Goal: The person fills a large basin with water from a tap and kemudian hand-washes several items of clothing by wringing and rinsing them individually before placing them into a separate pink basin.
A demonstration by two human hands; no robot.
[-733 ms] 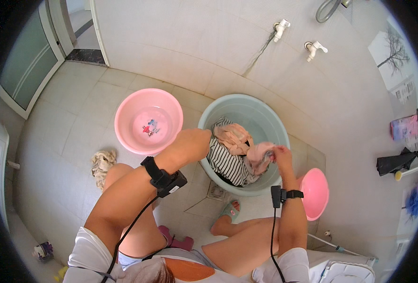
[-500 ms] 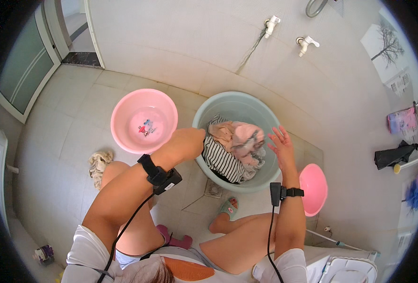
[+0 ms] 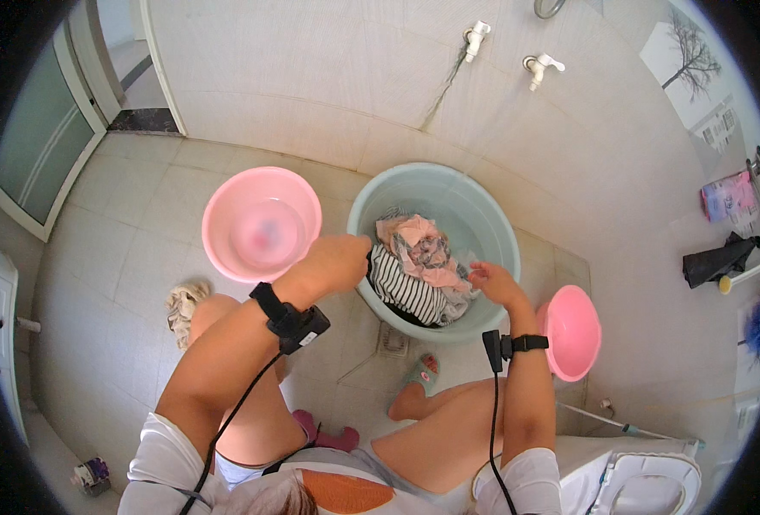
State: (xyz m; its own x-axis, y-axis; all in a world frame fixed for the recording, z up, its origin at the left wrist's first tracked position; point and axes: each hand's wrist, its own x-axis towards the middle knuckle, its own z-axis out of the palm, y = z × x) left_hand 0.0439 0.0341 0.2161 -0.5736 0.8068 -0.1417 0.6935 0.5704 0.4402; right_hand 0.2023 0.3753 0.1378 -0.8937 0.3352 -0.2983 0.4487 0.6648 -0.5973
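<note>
A large grey-green basin (image 3: 504, 206) stands ahead of me with water and a heap of clothes in it. My left hand (image 3: 339, 262) is closed at its left rim, gripping the dark-edged upper corner of a black-and-white striped garment (image 3: 406, 285); its fingertips are hidden. Crumpled pink cloth (image 3: 421, 245) with grey patterning lies on and beside the stripes. Over the basin's right side, my right hand (image 3: 497, 283) has loosely bent, parted fingers close to the cloth, and I see nothing held in them.
To the left is a pink basin (image 3: 217, 245) holding water. A smaller pink basin (image 3: 573, 335) leans by the right wall. Beige cloth (image 3: 187, 313) lies on the floor near my left knee. Two white taps (image 3: 476, 41) (image 3: 541, 69) project from the wall; a toilet (image 3: 646, 485) is at lower right.
My right hand has come down and inward, its spread fingers now bent near the cloth. The pink cloth has shifted and bunched up. My left hand stays at the left rim.
</note>
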